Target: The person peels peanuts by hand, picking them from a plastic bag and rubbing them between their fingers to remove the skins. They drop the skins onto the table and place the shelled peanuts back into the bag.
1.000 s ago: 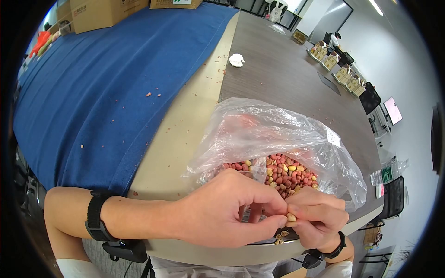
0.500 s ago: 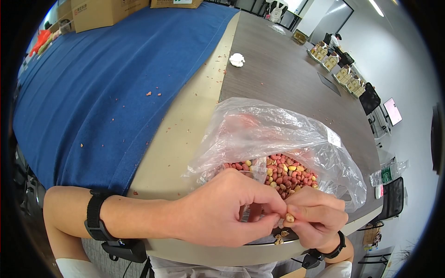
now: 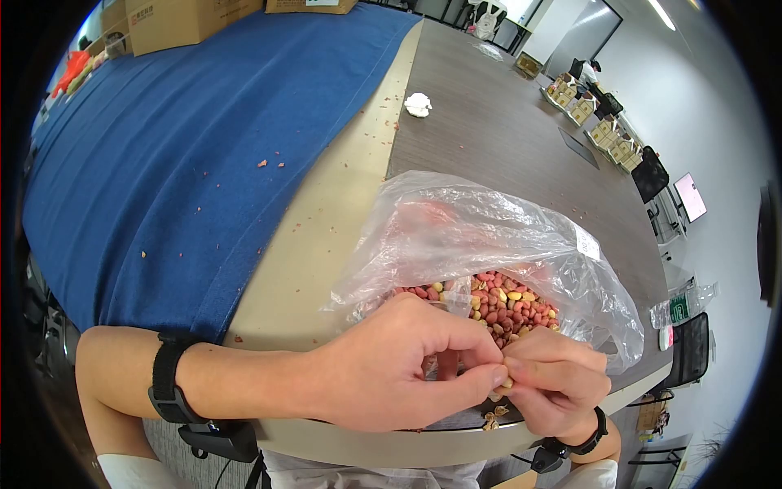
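My left hand (image 3: 399, 367) reaches in from the left, its thumb and forefinger closed in a pinch. It meets my right hand (image 3: 562, 379), whose fingers are also closed, around a small pale peanut (image 3: 507, 383). Most of that peanut is hidden behind the fingertips. Just beyond both hands, a clear plastic bag (image 3: 481, 224) lies on its side. Reddish and yellow peanuts (image 3: 513, 306) show in its open mouth. Below the fingers, some brown bits of skin or shell (image 3: 491, 420) lie near the table's front edge.
A blue cloth (image 3: 179, 171) covers the table's left side. Red skin flakes dot the cloth and the beige strip (image 3: 301, 244). A crumpled white tissue (image 3: 418, 104) lies farther back. Cardboard boxes (image 3: 171, 24) stand at far left. A person (image 3: 585, 72) is at the far right.
My left thumb has shifted slightly up and right over the peanut, covering more of it. My right hand and the bag stay nearly still.
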A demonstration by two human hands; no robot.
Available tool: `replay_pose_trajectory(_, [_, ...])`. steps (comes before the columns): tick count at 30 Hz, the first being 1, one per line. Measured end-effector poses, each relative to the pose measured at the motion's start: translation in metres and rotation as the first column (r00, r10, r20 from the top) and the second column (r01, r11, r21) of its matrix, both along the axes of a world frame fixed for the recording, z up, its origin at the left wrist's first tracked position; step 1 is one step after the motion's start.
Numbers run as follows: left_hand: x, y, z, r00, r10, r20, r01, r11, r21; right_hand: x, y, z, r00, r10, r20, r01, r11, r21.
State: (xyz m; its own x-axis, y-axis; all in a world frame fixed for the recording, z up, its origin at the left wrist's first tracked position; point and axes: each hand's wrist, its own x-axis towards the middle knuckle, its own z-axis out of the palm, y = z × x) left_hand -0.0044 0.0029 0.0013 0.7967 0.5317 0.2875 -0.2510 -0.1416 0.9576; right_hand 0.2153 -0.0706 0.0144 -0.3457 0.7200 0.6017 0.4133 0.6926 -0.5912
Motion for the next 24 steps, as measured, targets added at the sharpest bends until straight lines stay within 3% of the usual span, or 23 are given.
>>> replay_pose_trajectory(24, [0.0006,0.0011,-0.0018,0.999,0.043,-0.005,-0.043,0.997,0.057,-0.0010,-0.0002,-0.0004,1.000,-0.002,0.023,0.001,0.999,0.039])
